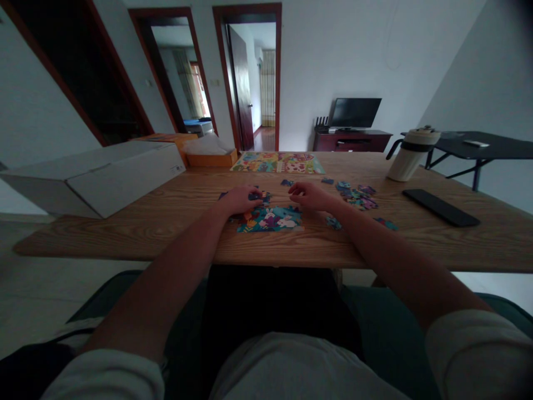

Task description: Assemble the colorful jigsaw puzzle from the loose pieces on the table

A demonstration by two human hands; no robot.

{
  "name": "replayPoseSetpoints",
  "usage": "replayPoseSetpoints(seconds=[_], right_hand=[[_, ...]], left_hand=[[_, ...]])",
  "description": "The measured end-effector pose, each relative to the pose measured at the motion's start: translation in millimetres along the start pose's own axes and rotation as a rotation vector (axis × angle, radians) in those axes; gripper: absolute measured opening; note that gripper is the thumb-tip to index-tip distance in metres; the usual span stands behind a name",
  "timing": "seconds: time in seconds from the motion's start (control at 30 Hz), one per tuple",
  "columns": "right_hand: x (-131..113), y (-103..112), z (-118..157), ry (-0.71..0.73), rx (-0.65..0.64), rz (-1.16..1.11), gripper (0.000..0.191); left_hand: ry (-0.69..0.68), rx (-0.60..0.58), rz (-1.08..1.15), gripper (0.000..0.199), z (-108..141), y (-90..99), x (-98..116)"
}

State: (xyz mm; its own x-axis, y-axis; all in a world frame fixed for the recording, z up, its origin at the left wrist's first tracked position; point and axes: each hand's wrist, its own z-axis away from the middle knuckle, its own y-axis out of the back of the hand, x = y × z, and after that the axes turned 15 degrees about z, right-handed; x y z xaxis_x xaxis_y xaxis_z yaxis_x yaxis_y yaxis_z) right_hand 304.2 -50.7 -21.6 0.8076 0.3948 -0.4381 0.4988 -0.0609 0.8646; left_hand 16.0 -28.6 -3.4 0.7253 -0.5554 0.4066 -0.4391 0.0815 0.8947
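Fingers (pixel 255 194) of the left hand (pixel 238 201): how are they set?

— Curled and laid over the far edge of the assembled jigsaw section (pixel 270 220), against a dark piece (pixel 254 196). Whether that piece is gripped or only touched cannot be told from this view.

— And the right hand (pixel 310 195)?

— Its fingers (pixel 292 189) are bent inward just beyond the section, near a small blue piece (pixel 286 182). Nothing is clearly held, though a light pinch cannot be ruled out, since the tips are partly hidden.

— Where are the other pieces to be found?

— Loose jigsaw pieces (pixel 356 195) are heaped on the desk (pixel 125 240) to the right of the section, and a few stray pieces (pixel 333 223) are scattered nearer the right forearm (pixel 366 233). A printed picture sheet (pixel 278 162) is laid flat toward the far edge.

— How is such close work best handled?

— A piece is best held by its edges, so that its knobs are left free and its picture is kept in sight. Its colours can be compared with the sheet, and seated pieces are best steadied by the other hand so that they are not nudged apart.
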Motion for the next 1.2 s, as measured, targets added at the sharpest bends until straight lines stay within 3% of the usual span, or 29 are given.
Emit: replayPoseSetpoints(seconds=[0.13, 0.33, 0.6, 1.03, 1.13, 1.2], right_hand=[[4, -2, 0, 0.011, 0.008, 0.0, 0.016], [0, 0, 3, 0.013, -0.015, -0.077, 0.012], [-8, 4, 7, -0.006, -0.026, -0.126, 0.013], [-11, 9, 9, -0.017, -0.025, -0.079, 0.012], [-9, 19, 9, -0.008, 0.066, -0.046, 0.011], [-4, 28, 9, -0.026, 0.143, -0.04, 0.013]], left_hand=[[-0.106, -0.086, 0.031, 0.043, -1, -1.1, -5], [-0.17, -0.062, 0.15, 0.031, -2, -3.8, -10], [-0.151, -0.015, 0.249, 0.021, -4, -7.0, -10], [-0.098, -0.035, 0.181, 0.027, -3, -6.1, -11], [-0.063, 0.037, 0.236, 0.023, -3, 2.3, -14], [-0.033, 0.177, 0.251, 0.02, -2, 11.2, -19]])
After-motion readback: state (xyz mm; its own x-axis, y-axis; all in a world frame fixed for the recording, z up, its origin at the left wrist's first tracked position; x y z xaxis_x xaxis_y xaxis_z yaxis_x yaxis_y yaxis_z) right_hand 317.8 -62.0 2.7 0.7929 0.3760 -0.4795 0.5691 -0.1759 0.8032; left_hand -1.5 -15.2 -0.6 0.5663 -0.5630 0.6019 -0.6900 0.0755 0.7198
